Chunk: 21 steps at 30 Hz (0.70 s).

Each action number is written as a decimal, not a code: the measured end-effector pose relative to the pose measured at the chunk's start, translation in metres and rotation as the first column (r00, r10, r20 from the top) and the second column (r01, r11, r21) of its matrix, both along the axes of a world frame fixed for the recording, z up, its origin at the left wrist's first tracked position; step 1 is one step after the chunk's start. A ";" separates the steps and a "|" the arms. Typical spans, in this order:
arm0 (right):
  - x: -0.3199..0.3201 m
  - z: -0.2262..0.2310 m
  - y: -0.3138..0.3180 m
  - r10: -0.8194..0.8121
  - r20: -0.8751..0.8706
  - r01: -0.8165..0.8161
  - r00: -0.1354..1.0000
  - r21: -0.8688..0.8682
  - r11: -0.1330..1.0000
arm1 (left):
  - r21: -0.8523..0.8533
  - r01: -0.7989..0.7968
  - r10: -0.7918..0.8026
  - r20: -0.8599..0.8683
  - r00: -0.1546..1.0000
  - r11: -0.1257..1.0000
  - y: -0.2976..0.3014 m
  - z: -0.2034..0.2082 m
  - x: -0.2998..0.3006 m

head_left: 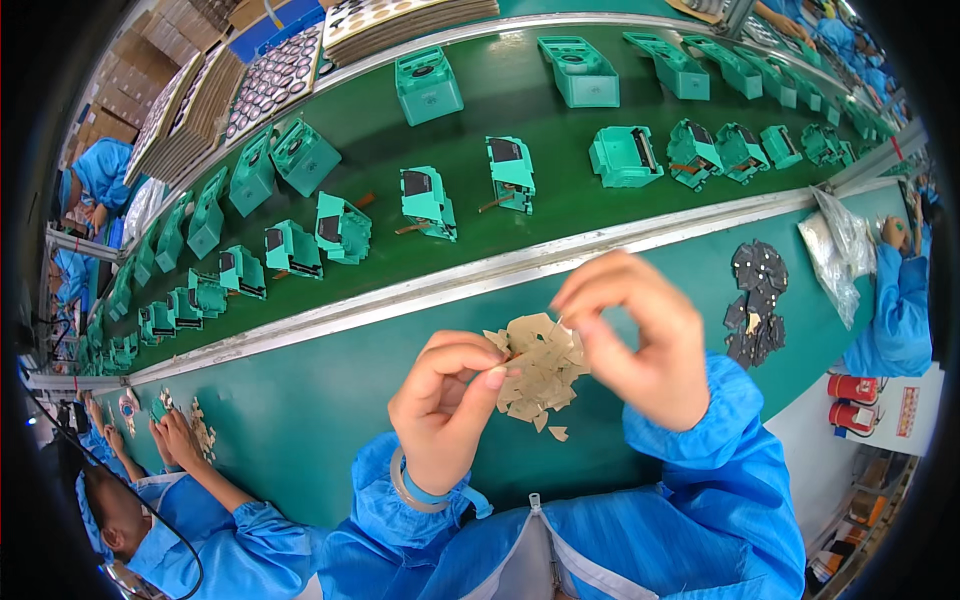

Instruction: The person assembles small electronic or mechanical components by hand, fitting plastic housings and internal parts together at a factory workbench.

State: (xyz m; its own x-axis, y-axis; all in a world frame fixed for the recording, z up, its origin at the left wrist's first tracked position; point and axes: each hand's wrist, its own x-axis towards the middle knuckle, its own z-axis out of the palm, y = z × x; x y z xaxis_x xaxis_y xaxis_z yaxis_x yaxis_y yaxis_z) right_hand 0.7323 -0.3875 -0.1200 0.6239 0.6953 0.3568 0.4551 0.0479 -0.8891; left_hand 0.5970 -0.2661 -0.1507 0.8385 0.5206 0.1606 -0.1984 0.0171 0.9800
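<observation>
Over the green bench, my left hand [445,385] is closed in a pinch on a small thin brownish strip [514,359]. My right hand [640,335], slightly blurred, also pinches with thumb and forefinger; a thin pale sliver seems to show at its tips, too small to name. Below and between both hands lies a pile of thin tan pieces [545,375], flat and irregular in outline. One loose tan piece [558,433] rests just in front of the pile. Blue sleeves cover both my forearms, and a bracelet [412,487] circles my left wrist.
Beyond a metal rail [480,272], a dark green conveyor carries rows of green plastic housings [430,84]. A heap of black parts [757,300] and clear plastic bags [836,250] lie to the right. A co-worker's hands [178,438] work at the left; another blue sleeve [898,320] is at the right.
</observation>
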 end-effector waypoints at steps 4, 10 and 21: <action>0.014 0.001 -0.011 0.011 -0.026 -0.014 1.000 -0.122 0.992 | -0.275 -0.036 0.044 0.024 0.999 0.961 -0.001 0.002 0.006; -0.002 0.008 -0.005 0.081 -0.083 -0.089 0.993 -0.089 0.992 | -0.238 0.013 -0.003 0.044 0.999 0.971 -0.003 -0.002 0.010; 0.017 -0.008 -0.014 0.021 0.077 -0.012 0.997 -0.105 0.994 | -0.220 -0.059 0.057 -0.016 0.998 0.974 -0.007 -0.013 0.019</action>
